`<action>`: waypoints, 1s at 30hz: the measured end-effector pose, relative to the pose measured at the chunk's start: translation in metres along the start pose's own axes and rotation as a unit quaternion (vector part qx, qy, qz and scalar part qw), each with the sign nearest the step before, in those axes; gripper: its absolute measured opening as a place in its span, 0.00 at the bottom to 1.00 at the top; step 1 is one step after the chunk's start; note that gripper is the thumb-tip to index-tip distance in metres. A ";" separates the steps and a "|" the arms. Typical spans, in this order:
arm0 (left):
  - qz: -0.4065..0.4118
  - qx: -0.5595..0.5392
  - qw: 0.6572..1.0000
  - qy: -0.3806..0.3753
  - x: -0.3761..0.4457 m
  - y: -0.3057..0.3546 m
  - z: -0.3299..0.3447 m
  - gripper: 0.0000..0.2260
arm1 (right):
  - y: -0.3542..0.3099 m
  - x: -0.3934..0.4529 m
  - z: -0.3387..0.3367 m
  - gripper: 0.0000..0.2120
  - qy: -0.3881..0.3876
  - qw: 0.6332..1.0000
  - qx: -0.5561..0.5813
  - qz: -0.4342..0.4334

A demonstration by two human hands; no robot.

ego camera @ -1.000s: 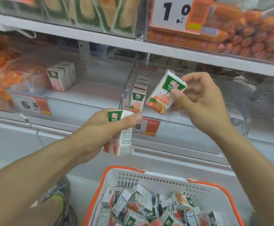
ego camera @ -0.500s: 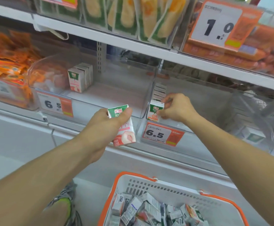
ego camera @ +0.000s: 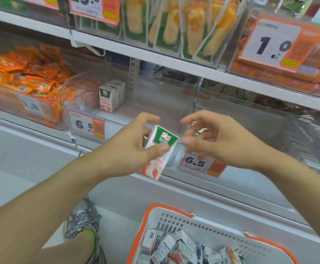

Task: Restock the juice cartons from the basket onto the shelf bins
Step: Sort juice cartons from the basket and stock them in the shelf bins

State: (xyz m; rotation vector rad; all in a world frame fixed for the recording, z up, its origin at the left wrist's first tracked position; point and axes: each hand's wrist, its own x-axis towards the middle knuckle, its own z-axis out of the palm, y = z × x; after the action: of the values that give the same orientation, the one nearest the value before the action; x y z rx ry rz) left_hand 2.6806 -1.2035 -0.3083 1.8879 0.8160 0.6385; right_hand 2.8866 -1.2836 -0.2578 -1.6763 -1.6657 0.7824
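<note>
Nearest the camera, a white basket point(ego camera: 208, 228) with an orange rim sits low at the bottom edge of the view, holding a loose heap of small juice cartons point(ego camera: 176, 248) lying at all angles. Beside it to the left, a grey sneaker point(ego camera: 83, 223) with a yellow-green lining stands on the pale floor. Above the basket, the left hand point(ego camera: 128, 149) grasps a peach juice carton point(ego camera: 160, 151) with a green top panel, thumb pressed across its front and fingers curled behind; the carton is tilted and held in the air just before the front edge of the shelf point(ego camera: 117, 119). The right hand point(ego camera: 218, 140) hangs just beside it with fingers spread and loosely bent, grasping nothing, in front of a clear bin's price tag point(ego camera: 203, 164) reading 6.5. Farther back, in the clear left bin point(ego camera: 83, 111), a short row of shelved peach cartons point(ego camera: 110, 98) stands upright near its left wall. Orange snack packets point(ego camera: 22, 73) fill the next bin left. On the upper shelf stand corn packs point(ego camera: 174, 25) and a price card point(ego camera: 273, 42) marked 1.0.
</note>
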 end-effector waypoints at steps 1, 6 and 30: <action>0.010 0.026 1.000 -0.007 -0.002 -0.001 -0.002 0.32 | -0.004 0.004 0.006 0.23 -0.017 1.000 0.019 0.015; 0.046 0.096 0.994 -0.011 -0.012 -0.007 -0.015 0.35 | -0.017 0.024 0.031 0.18 -0.086 0.988 0.120 0.039; 0.068 0.202 0.913 0.348 0.015 -0.125 -0.067 0.19 | -0.014 0.296 0.154 0.18 0.176 0.983 0.000 0.053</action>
State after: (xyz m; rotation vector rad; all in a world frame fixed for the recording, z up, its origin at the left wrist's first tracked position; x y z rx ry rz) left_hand 2.6083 -1.1133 -0.3924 2.1118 1.3558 1.3603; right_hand 2.7632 -0.9833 -0.3341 -1.7948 -1.3424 0.4969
